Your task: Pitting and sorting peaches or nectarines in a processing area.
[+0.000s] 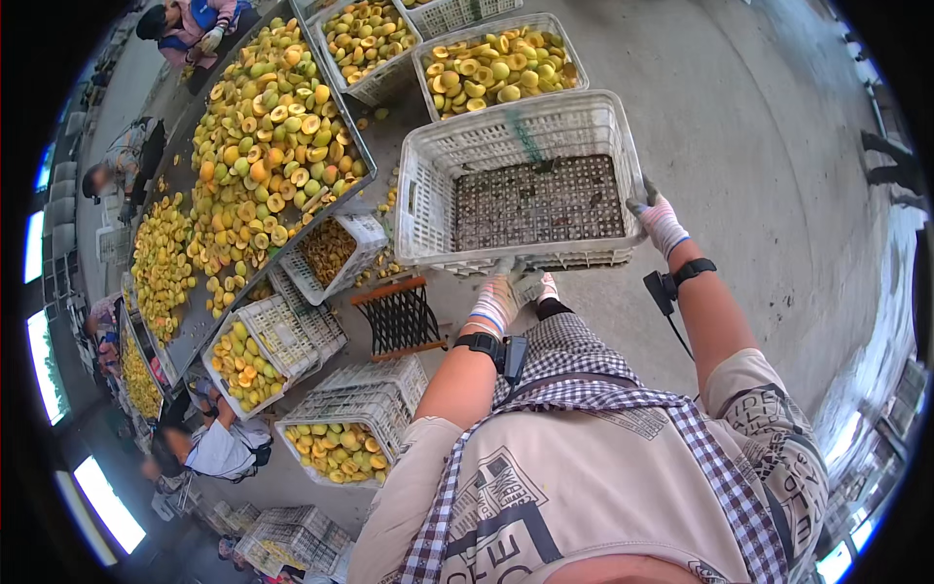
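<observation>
In front of me I hold a white plastic crate (520, 251) with slotted walls. Only its dirty, dark grid floor shows inside, and a strand of green netting hangs on its far wall. My left hand (498, 297), in a pale glove with a striped cuff, grips the near rim. At the right end, my right hand (660, 222), gloved the same way, is closed round the crate's edge. Just beyond the crate stands another white crate (428, 83) full of halved yellow-green stone fruit (501, 70), peach-like in look.
A long metal table (341, 136) on the left bears a big heap of fruit halves (268, 146). Fruit-filled crates (399, 384) stand along it, near a folding stool (399, 316) with dark webbing. Several people (219, 438) work around the table. Grey concrete floor (769, 175) stretches to the right.
</observation>
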`<state>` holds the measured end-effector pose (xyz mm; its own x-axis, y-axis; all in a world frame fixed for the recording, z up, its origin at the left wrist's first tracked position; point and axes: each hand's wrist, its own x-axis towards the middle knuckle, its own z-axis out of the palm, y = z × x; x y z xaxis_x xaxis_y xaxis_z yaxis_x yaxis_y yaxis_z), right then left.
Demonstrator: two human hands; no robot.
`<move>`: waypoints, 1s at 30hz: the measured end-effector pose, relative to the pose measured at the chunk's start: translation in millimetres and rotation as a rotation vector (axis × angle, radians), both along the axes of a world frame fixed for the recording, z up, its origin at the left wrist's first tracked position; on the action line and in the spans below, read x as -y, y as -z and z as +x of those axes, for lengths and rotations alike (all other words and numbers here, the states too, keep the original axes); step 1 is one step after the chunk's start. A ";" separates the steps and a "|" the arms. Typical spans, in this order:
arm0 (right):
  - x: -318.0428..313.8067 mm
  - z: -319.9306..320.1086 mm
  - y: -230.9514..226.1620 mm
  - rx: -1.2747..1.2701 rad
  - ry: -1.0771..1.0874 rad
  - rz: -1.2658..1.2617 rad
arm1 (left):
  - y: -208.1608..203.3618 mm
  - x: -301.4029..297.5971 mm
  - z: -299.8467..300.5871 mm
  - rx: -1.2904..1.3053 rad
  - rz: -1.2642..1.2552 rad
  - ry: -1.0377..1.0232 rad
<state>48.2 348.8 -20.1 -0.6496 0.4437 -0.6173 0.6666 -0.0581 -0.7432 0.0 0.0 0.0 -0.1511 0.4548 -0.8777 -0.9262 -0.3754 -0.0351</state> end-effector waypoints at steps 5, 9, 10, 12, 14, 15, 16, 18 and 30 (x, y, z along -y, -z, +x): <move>9.7 4.8 21.2 0.311 -0.349 0.455 | -32.3 50.8 32.8 -0.231 -0.224 0.310; 87.5 37.2 -36.2 0.468 -0.761 0.457 | 123.4 227.1 140.1 -0.257 -0.339 0.176; 104.2 42.6 -47.6 0.540 -0.866 0.420 | 163.0 301.3 182.2 -0.264 -0.410 0.132; 115.3 72.2 -41.3 0.647 -0.947 0.439 | 161.8 337.5 216.4 -0.137 -0.512 -0.018; 122.6 105.4 -55.5 0.736 -0.910 0.443 | 83.6 331.3 211.9 -0.080 -0.601 -0.112; 131.5 106.4 -60.3 0.736 -0.922 0.445 | 84.7 355.8 236.1 -0.118 -0.616 -0.129; 141.6 110.3 -62.3 0.738 -0.934 0.440 | 90.6 381.0 267.8 -0.155 -0.640 -0.144; 159.1 111.9 -55.9 0.721 -0.980 0.482 | 112.1 412.2 320.6 -0.112 -0.602 -0.270; 259.3 9.4 -54.2 0.472 -1.213 0.575 | 170.1 454.9 384.5 -0.134 -0.753 -0.454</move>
<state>57.6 89.4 34.1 -0.5896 0.0292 -0.8072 0.2722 0.9481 -0.1645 384.5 -454.9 -170.1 -0.2991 -0.3645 -0.8819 -0.6609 -0.5875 0.4670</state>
